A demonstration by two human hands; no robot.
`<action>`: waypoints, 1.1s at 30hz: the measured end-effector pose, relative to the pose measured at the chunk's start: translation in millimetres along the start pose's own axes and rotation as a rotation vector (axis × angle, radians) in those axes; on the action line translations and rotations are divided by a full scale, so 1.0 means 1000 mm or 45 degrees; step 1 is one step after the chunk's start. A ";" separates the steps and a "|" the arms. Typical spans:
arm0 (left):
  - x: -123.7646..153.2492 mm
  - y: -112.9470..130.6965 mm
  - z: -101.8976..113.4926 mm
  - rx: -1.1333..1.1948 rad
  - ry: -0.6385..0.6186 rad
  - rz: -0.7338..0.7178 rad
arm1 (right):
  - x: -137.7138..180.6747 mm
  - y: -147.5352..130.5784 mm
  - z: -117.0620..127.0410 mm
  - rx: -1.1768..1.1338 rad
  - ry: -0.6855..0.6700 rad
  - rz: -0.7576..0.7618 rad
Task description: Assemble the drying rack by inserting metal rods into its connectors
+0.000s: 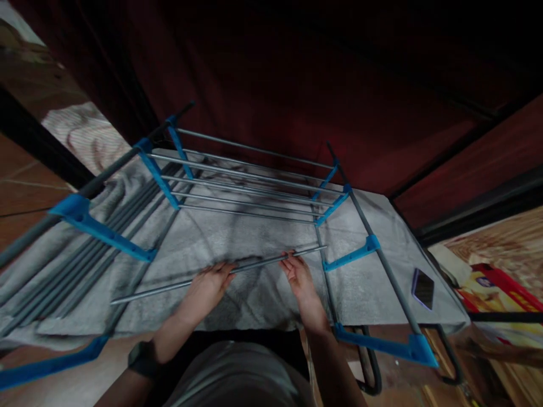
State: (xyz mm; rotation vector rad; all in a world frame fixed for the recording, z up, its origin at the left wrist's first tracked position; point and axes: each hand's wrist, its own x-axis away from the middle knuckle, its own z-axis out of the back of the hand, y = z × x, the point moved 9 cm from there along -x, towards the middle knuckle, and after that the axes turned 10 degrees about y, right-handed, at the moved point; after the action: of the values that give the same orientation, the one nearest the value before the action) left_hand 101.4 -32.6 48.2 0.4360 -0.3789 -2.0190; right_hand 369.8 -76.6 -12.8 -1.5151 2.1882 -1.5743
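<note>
A thin grey metal rod (pixel 169 287) lies across both my hands, tilted with its right end farther away. My left hand (pixel 212 281) is closed around it left of its middle. Nearer its right end, my right hand (pixel 294 267) grips it with the fingertips. Around the hands stands a partly built rack of grey tubes (pixel 390 277) with blue plastic brackets (pixel 112 234). Several thin crossbars (pixel 246 189) join the two sides at the far end. The rod's ends are near the left bracket and the right bracket (pixel 350 257); I see neither end fitted into a bracket.
Several loose grey tubes (pixel 85 257) lie on the left of the cloth-covered table (pixel 365 299). A phone (pixel 423 289) rests at the right. Beyond the table's right edge is a red and yellow package (pixel 496 288). A dark red curtain (pixel 271 73) hangs behind.
</note>
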 end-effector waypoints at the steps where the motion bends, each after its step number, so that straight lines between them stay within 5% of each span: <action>1: 0.000 0.001 0.002 -0.014 -0.006 0.010 | -0.001 -0.001 0.002 0.009 0.015 -0.009; 16: 0.014 0.001 0.021 -0.246 -0.074 0.055 | -0.033 -0.022 0.045 0.201 0.295 0.089; 26: 0.013 0.001 0.018 -0.274 -0.037 0.033 | -0.027 -0.009 0.020 0.211 -0.016 0.108; 33: 0.016 -0.005 0.029 -0.327 0.092 -0.010 | -0.030 -0.007 0.024 0.222 -0.028 0.165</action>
State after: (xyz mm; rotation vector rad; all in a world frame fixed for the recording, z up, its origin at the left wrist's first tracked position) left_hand 77.7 -42.5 69.3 0.3492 -0.0708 -2.0202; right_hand 402.6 -71.6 -33.4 -1.3079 2.0319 -1.6490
